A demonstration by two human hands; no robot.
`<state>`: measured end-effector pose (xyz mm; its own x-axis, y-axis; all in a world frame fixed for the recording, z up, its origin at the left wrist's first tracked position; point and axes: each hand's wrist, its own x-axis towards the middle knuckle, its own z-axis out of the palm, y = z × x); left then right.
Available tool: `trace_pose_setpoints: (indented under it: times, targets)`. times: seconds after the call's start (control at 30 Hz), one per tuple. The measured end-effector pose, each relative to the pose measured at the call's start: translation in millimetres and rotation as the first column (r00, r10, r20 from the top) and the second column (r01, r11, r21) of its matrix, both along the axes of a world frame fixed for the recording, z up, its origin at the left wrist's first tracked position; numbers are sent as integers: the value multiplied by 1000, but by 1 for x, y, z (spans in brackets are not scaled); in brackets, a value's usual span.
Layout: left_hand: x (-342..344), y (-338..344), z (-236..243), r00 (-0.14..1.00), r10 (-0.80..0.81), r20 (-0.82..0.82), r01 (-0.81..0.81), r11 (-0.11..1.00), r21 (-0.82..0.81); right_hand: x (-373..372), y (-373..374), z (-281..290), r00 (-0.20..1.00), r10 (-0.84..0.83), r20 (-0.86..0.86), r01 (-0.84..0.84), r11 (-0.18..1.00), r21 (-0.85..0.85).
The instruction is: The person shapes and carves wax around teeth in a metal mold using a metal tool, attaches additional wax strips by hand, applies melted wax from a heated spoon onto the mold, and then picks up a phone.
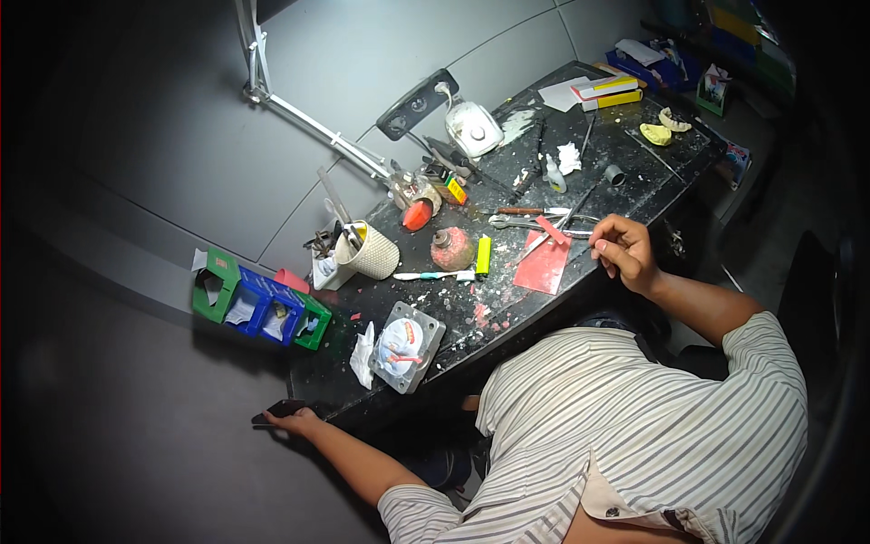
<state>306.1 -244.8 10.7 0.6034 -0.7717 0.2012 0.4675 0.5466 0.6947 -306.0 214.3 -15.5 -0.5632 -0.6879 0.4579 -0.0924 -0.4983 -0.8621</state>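
Note:
At the left end of the bench, past its edge, my left hand (294,421) is closed around a dark, flat, phone-like device (270,418). My right hand (624,251) hovers by the bench's front edge with fingers curled and thumb against the fingertips; whatever they may pinch is too small to make out. Just left of it lies a pink wax sheet (544,270), with a narrow pink strip (553,229) at its upper end and a thin metal tool across it. Metal pliers-like handles (517,221) lie behind the sheet, close to the right fingers.
Along the bench stand a round pink-stained burner-like pot (451,248), a yellow lighter (483,257), a toothbrush (426,276), a cream basket (372,252) and a clear square block (405,348). Farther right sit dental casts (656,134). Stacked bins (258,304) stand left; a lamp arm (317,136) overhangs.

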Motion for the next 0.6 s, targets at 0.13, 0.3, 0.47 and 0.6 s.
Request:
trace_pose_setpoints:
  times: [0.13,0.3,0.47,0.6]
  targets:
    - [-20,0,4,998,51,-47,-46,995,92,-1,1,0,1000,-9,2,9,1000,21]
    - [-33,25,19,965,-96,-243,102,995,10,-1,-1,-1,1000,-5,-8,6,1000,18]
    - [-42,51,28,868,-421,-263,371,902,-221,-1,0,0,1000,0,-16,0,1000,21]
    - [-47,55,30,829,-513,-224,463,853,-242,-1,1,0,1000,3,-16,-2,1000,28]
